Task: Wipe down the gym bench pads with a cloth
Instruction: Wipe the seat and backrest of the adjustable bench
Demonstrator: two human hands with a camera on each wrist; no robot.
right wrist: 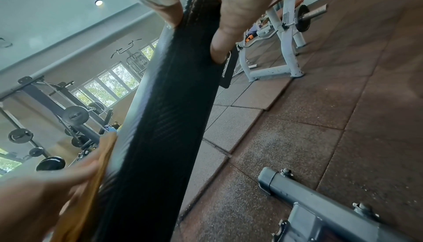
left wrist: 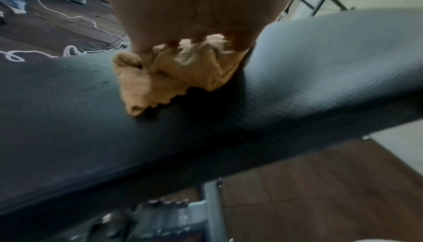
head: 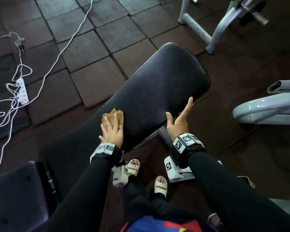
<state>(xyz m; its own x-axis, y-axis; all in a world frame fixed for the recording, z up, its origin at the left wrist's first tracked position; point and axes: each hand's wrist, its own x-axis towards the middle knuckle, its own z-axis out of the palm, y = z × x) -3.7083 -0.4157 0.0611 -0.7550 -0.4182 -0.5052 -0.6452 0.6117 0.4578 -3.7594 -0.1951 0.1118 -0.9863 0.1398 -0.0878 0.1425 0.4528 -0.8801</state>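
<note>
- Tan cloth (head: pixel 113 118) is lying on the bench pad (head: pixel 157 84), near left edge.
- Left hand (head: pixel 111 133) is pressing it flat, fingers straight.
- Right hand (head: pixel 177 121) is pinching the pad's right edge.
- Looks mid-wipe; next I'd be sweeping toward the far end.

Bench pad (head: pixel 157 91): black, ribbed surface, rounded far end. Cloth (head: pixel 114 117): tan, crumpled, lying on the pad's top at its left edge.

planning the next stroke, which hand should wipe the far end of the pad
Left. The left hand presses the cloth flat on the bench pad; the right hand holds no cloth and grips the pad's edge.
</note>
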